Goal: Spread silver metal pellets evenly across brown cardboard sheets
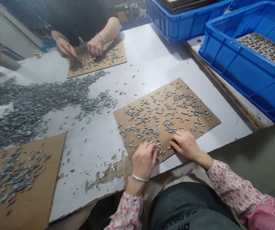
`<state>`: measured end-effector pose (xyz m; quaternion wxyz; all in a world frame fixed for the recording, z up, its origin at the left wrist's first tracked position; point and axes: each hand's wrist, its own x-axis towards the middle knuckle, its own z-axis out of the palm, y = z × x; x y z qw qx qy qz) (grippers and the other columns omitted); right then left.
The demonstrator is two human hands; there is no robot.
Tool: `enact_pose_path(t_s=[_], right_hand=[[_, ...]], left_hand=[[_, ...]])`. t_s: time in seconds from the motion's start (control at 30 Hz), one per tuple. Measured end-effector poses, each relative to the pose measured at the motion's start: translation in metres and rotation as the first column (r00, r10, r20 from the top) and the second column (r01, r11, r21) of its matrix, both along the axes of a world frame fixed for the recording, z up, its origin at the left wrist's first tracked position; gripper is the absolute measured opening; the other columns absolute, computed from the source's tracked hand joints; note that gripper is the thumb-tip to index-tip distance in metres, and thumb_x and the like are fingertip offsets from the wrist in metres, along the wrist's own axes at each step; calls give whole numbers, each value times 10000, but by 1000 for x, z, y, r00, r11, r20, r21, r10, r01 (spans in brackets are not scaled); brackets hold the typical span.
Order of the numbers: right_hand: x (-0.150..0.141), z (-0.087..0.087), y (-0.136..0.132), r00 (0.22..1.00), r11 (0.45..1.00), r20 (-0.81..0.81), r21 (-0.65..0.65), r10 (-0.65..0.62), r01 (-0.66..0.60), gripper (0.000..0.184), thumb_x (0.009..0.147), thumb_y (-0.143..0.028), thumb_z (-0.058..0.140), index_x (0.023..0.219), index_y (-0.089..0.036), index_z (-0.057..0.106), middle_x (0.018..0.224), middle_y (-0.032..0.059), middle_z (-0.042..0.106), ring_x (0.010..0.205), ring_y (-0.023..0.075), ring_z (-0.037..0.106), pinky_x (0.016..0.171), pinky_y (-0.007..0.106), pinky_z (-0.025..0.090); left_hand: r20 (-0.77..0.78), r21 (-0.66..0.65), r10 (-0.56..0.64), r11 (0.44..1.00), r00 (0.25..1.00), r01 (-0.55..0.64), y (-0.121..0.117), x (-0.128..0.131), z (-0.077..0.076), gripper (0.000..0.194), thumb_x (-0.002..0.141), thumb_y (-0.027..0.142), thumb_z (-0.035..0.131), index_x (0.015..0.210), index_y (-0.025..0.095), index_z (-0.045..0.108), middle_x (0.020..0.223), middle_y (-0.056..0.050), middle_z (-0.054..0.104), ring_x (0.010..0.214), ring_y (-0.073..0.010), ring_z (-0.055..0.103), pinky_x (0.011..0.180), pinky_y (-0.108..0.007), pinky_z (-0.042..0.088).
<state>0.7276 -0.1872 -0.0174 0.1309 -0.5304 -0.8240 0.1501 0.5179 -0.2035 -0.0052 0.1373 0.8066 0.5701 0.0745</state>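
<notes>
In front of me a brown cardboard sheet (137, 110) lies on the white table, scattered with small grey metal pieces (149, 131), pointed at both ends. My left hand (144, 159) rests at the sheet's near edge, fingers curled down among the pieces. What its fingertips pinch, if anything, is too small and hidden to name. Beside it, my right hand (184, 143) bends over the near edge further right, next to a tight cluster of pieces (168, 125). Its fingers are curled together too, with their tips mostly hidden.
A large heap of the same pieces (39, 102) spreads across the table's left. Another loaded cardboard sheet (51, 179) lies near left. Opposite, a person's hands (95, 46) work over a third sheet (120, 54). Blue crates (233, 60) stand on the right, one holding a filled board.
</notes>
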Motion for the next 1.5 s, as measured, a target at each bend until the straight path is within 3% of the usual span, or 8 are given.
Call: enact_pose_path(t_s=[0.13,0.33,0.47,0.6,0.87,1.03,1.3,1.5], right_hand=[[5,-3,7,997,997,5,-6,-71,71,216,923,-351,503,852,-195,634,859,63,599,853,202,464,709,322,283],[1,-2,10,998,999,48,-21,39,-39,172,917,-288,518,835,-186,629,862,62,597,864,197,458,722,319,290],[4,-2,10,992,991,-5,-32,127,-127,175,913,-292,527,832,-185,639,849,57,597,842,187,457,726,309,302],[5,-7,14,997,998,-65,-20,49,-51,187,925,-300,504,880,-194,652,835,49,590,829,183,459,732,307,314],[-33,-6,30,996,996,5,-18,88,-88,205,905,-360,530,901,-185,635,927,80,605,945,219,472,786,329,335],[-42,3,34,988,991,78,-16,135,-134,187,917,-239,466,850,-172,628,905,89,628,905,215,499,758,331,334],[-9,23,29,996,997,60,-49,61,-58,136,881,-209,520,839,-181,646,860,76,625,863,202,503,712,316,322],[30,10,16,998,998,-52,-44,-40,38,116,881,-234,544,836,-196,644,819,35,605,796,171,478,698,294,320]], left_hand=[[-39,34,27,999,999,-26,13,4,3,205,914,319,464,898,232,648,853,-35,612,822,-170,558,705,-277,411],[-125,31,-14,999,992,18,20,11,-3,187,906,292,476,862,230,647,848,-36,609,849,-187,560,697,-284,404],[-78,8,0,1000,997,1,18,7,-4,182,910,294,468,874,231,635,860,-29,613,852,-174,570,705,-273,405],[-28,52,65,997,997,-63,21,5,-2,220,928,323,433,907,224,629,873,-33,622,816,-159,569,687,-261,400],[-163,63,10,998,987,0,31,7,-5,191,902,283,473,857,227,650,851,-40,618,829,-179,569,675,-286,393],[-183,23,15,1000,983,-11,29,3,0,176,889,287,496,831,230,652,832,-36,615,815,-185,570,657,-287,394],[-76,81,-8,997,997,15,26,4,-2,174,904,281,477,922,239,645,880,-37,611,844,-167,561,682,-275,400],[-143,113,-192,971,971,209,16,3,0,246,933,287,433,845,233,656,794,-34,582,783,-162,526,693,-278,386]])
